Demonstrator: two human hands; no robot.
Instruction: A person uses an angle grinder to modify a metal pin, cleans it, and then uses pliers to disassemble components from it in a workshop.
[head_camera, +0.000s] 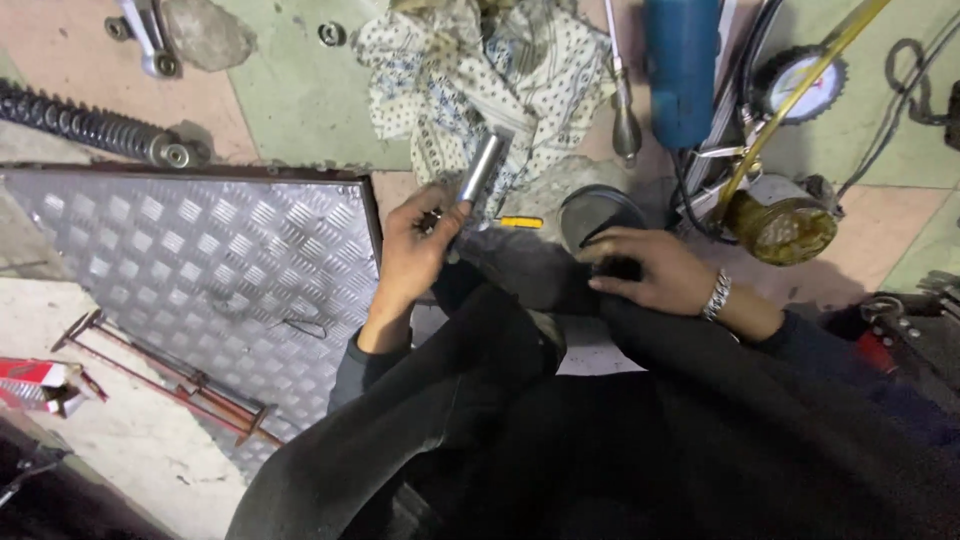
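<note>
The left hand (415, 255) has its fingers (440, 215) closed around the lower end of a shiny metal tube (482, 166), which juts up and away from the palm, tilted toward the patterned cloth (470, 70) lying crumpled on the floor (300, 100) beyond it. The tube is held in the air just past the near right corner of the ribbed metal plate (200, 260), over the floor rather than on it. The right hand (655, 270), with a silver bracelet (716, 294) at the wrist, rests palm down with its fingers curled over a dark object on the person's knee; what that object is cannot be told. Just beyond this hand sits a round dark can (597, 212). Farther off on the floor lie a blue power tool (682, 70), a round gauge (795, 80) and a coiled black spring (95, 125) near the plate's far left corner
</note>
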